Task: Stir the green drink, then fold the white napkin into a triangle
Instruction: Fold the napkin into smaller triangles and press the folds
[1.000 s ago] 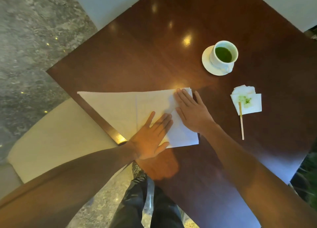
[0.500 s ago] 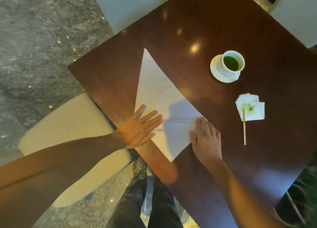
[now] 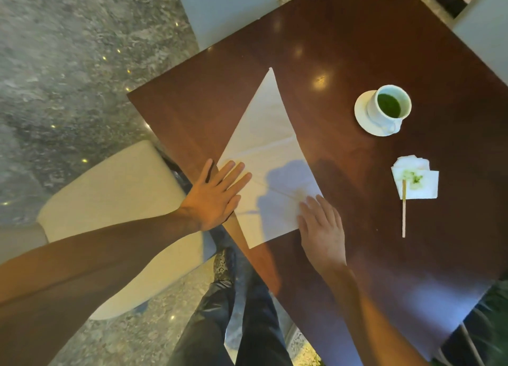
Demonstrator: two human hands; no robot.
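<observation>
The white napkin (image 3: 268,156) lies folded as a long triangle on the dark wooden table (image 3: 357,49), its tip pointing away from me. My left hand (image 3: 217,195) presses flat on its near left edge, fingers spread. My right hand (image 3: 323,228) rests palm down on its near right corner. A white cup of green drink (image 3: 389,108) stands on a saucer (image 3: 362,116) at the far right. A wooden stirring stick (image 3: 403,211) lies to the right, its end on a small green-stained napkin (image 3: 415,181).
A cream chair seat (image 3: 115,200) sits at the table's left edge, beside my legs (image 3: 228,310). Pale chairs (image 3: 225,8) stand at the far side and the upper right. The floor is grey stone.
The napkin was turned from lying sideways to pointing away from me. My right hand slid down to its near right corner; my left hand shifted to its left edge.
</observation>
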